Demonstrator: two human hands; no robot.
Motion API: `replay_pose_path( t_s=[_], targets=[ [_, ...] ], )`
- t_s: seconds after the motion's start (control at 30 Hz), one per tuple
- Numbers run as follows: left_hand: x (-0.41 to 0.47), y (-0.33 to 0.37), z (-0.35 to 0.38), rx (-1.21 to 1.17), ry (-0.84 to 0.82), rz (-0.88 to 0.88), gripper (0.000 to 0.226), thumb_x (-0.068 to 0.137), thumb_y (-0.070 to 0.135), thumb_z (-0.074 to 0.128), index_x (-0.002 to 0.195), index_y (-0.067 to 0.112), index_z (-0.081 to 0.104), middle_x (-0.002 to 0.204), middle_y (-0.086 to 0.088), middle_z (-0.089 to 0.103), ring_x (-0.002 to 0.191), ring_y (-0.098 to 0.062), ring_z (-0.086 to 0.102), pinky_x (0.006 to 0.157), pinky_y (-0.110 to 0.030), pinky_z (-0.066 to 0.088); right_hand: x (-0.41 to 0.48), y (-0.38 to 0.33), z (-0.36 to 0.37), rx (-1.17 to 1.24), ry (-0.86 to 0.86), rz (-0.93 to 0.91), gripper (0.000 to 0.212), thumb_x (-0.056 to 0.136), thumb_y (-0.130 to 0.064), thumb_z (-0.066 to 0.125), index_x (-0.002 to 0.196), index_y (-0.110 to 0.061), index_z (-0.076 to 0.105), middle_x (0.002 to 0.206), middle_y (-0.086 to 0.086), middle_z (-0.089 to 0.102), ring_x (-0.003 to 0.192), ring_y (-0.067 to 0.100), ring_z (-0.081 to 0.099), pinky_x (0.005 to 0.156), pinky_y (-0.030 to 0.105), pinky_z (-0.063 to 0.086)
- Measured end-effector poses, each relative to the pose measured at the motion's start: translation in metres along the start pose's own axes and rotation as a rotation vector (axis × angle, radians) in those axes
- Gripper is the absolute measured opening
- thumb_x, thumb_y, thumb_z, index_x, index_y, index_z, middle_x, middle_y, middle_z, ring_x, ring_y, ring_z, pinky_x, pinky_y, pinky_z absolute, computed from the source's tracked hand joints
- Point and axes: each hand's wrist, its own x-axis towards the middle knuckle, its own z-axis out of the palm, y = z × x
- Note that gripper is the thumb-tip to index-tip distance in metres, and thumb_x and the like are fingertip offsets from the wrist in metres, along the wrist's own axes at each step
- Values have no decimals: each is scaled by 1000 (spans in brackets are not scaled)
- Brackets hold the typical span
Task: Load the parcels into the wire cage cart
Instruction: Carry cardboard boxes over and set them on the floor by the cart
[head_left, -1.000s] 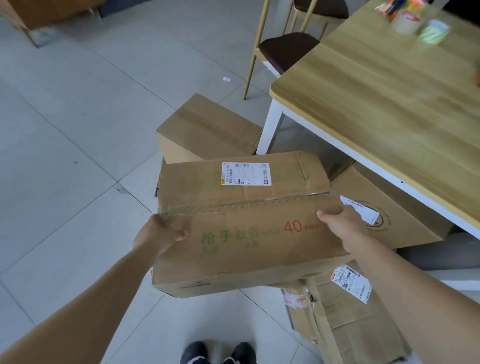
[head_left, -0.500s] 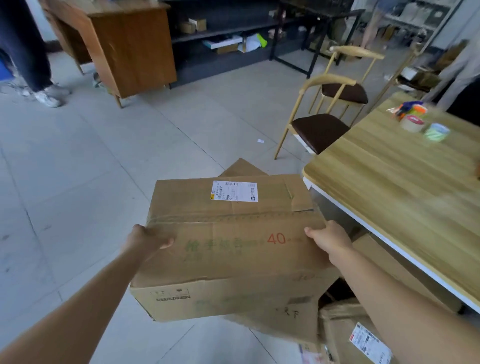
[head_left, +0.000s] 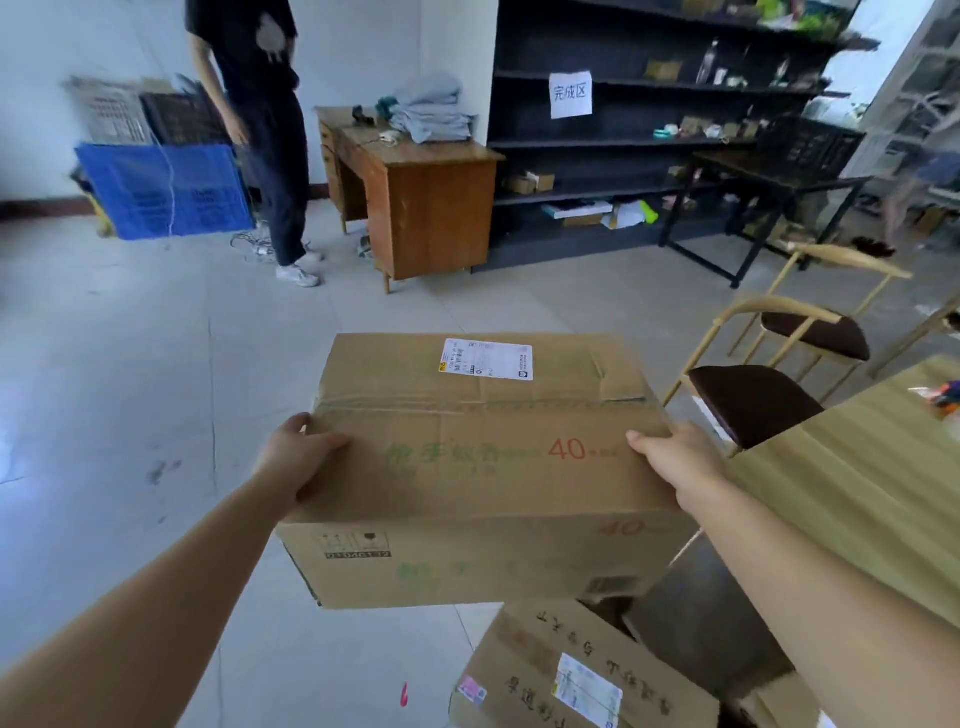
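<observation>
1. The parcel (head_left: 483, 457), a taped cardboard box with a white label on its top, is held up in front of the person, clear of the floor. Its long axis runs left to right across the body.
2. The left hand (head_left: 298, 457) has its grip on the parcel's left end, thumb on top and fingers going round the side out of sight. The right hand (head_left: 675, 457) holds the right end the same way. The hands sit at opposite ends of the long axis, so neither is nearer than the other.
3. Just below the parcel's near right corner a second parcel (head_left: 571, 675) lies on the floor. To the parcel's right, the counter (head_left: 857, 493) runs close beside the right forearm.
4. Well beyond the parcel's far left corner stands a blue crate (head_left: 166, 189), with a grey mesh thing (head_left: 109, 111) behind it. It is too blurred to tell whether that is the wire cage cart.
5. This looks like the carrying step, with loading not yet done. Any turn swings the broadside box, so the right end probably needs room from the counter.
</observation>
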Motion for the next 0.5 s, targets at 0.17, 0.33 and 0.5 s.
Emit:
replay_pose_path(
  t_s=[0.17, 0.33, 0.5],
  targets=[
    [-17, 19, -45, -99, 138, 6, 61, 89, 23, 65, 144, 19, 41, 137, -13, 50, 116, -33, 51, 96, -40, 43, 6, -61, 16, -27, -54, -147, 73, 64, -62, 67, 122, -18, 58, 122, 7, 64, 104, 35, 62, 88, 50, 53],
    [-38, 25, -91, -166, 303, 8, 50, 87, 15, 64, 135, 17, 50, 119, -11, 56, 100, -30, 51, 85, -37, 44, -14, -124, 44, -5, -135, -276, 56, 76, -51, 71, 118, -18, 56, 117, 6, 63, 104, 34, 60, 91, 50, 51],
    [-57, 16, -147, -198, 484, -4, 26, 85, 12, 63, 106, 24, 56, 100, -7, 59, 89, -27, 54, 78, -32, 45, -42, -181, 87, 0, -236, -385, 45, 79, -49, 69, 114, -22, 57, 106, 4, 65, 93, 30, 62, 83, 44, 53]
  ],
)
